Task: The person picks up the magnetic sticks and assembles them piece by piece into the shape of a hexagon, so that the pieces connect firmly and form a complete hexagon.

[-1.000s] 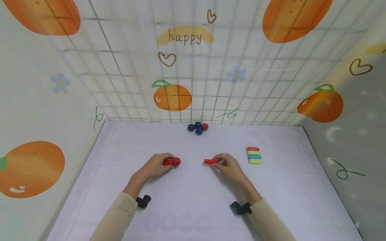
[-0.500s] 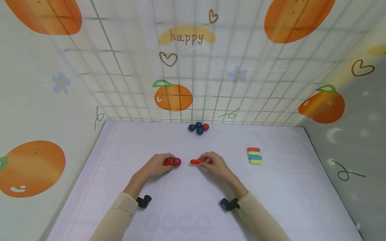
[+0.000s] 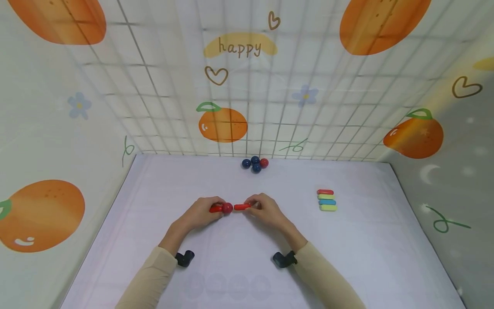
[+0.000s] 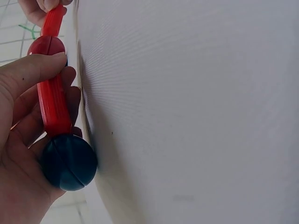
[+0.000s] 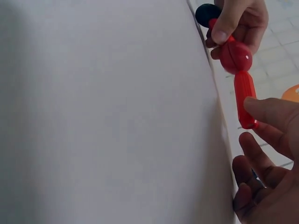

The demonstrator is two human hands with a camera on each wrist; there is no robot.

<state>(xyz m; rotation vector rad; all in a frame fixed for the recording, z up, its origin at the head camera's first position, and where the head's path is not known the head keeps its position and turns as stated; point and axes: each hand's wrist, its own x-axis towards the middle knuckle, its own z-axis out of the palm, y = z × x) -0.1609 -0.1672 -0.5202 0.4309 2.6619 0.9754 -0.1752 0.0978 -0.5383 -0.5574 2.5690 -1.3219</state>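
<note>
My left hand (image 3: 201,213) grips a red rod (image 4: 55,107). It has a red ball (image 3: 227,208) on its right end and a dark blue ball (image 4: 69,163) on the other, under the palm. Thumb and curled fingers wrap this rod near the red ball. Facing it, my right hand (image 3: 269,211) pinches a second red rod (image 3: 241,207) by its outer end between thumb and index finger. That rod's free tip meets the red ball in the right wrist view, though whether it is joined I cannot tell. The right hand's other fingers bend loosely.
At the back of the white table (image 3: 185,176) several dark blue balls (image 3: 255,160) and one red ball (image 3: 264,163) cluster. Right of my hands lies a row of rods: a red rod (image 3: 325,192), two yellow-green and a blue rod (image 3: 327,202). A patterned cloth wall stands behind.
My right hand has moved left with its red rod, closing the distance to the red ball. The left hand has kept its place and its grip.
</note>
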